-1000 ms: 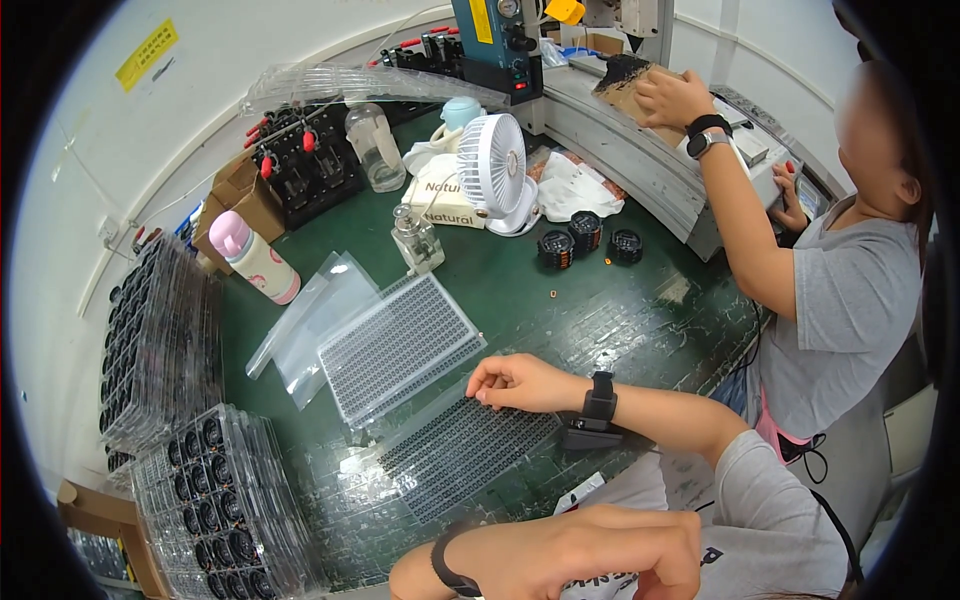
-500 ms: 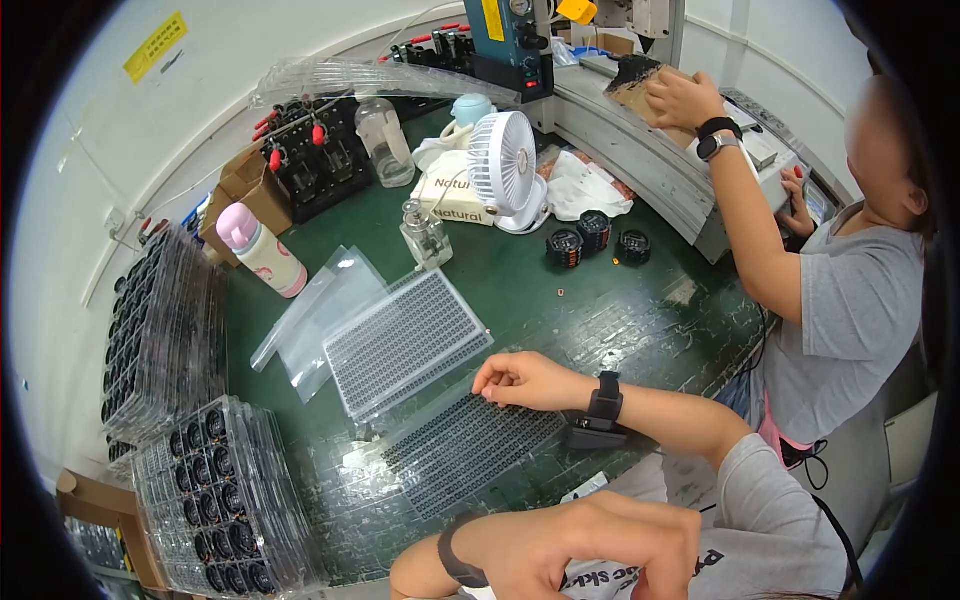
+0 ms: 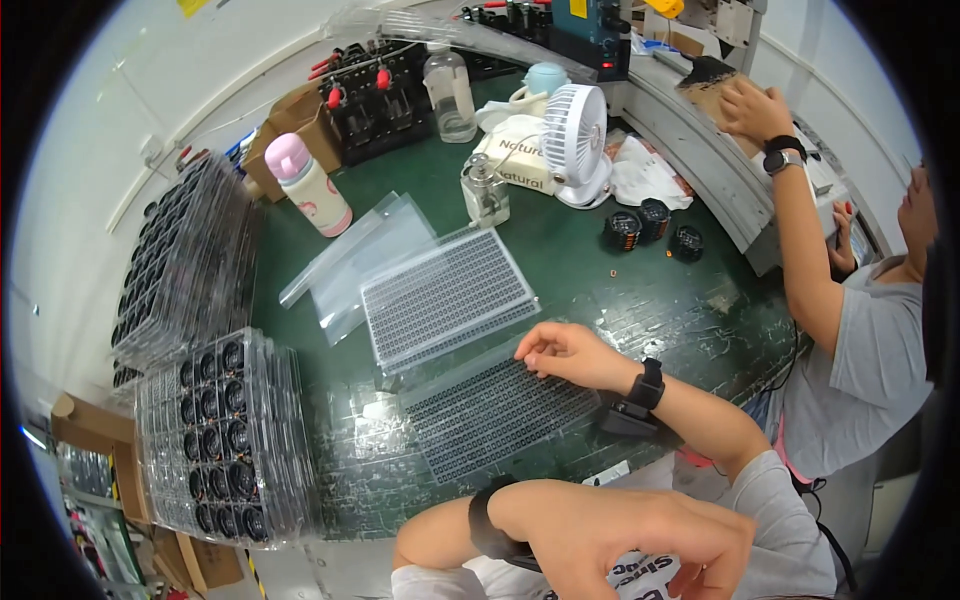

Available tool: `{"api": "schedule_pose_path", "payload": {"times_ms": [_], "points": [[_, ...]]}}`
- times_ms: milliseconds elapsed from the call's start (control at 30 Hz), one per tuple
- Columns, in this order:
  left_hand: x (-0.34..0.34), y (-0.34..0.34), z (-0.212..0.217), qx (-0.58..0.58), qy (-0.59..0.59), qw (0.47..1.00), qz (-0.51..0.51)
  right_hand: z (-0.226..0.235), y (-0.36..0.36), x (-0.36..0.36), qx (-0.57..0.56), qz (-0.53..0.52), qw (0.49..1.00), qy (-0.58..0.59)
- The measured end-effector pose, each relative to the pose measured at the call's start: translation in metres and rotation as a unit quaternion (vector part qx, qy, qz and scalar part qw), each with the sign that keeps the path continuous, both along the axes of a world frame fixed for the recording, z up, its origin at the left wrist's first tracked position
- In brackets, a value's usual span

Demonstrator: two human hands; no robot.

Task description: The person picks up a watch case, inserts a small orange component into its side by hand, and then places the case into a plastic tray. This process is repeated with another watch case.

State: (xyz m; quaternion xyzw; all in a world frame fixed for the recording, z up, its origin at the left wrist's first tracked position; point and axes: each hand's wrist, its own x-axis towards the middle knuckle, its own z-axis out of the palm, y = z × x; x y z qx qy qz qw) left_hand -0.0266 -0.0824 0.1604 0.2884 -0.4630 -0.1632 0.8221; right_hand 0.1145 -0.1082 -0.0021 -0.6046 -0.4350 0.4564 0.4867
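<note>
Two gridded trays (image 3: 445, 297), three black round parts (image 3: 652, 225), perhaps two stacks of clear trays (image 3: 215, 435).

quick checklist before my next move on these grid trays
1. Right hand on the near grid tray: ok, fingertips rest at its far edge.
2. Left hand free: cannot tell, it is curled close to the chest and the palm is hidden.
3. Far grid tray lying flat: ok, flat on the green table.
4. Small glass bottle out of the way: ok, upright beyond the far grid tray.
5. Co-worker's hand away from the trays: ok, up at the raised ledge on the right.
</note>
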Motion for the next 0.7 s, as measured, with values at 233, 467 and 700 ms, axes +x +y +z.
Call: {"api": "schedule_pose_path", "payload": {"times_ms": [233, 467, 700], "points": [[-0.003, 0.017, 0.028, 0.319, 0.180, 0.923, -0.122, -0.005, 0.002, -0.001, -0.002, 0.000, 0.999, 0.044], [-0.006, 0.002, -0.002, 0.025, -0.011, 0.997, 0.069, -0.005, 0.001, 0.000, -0.003, 0.000, 0.999, 0.037], [-0.004, 0.022, 0.044, 0.343, 0.175, 0.921, -0.066, -0.002, 0.001, -0.001, -0.006, -0.001, 0.999, 0.032]]}}
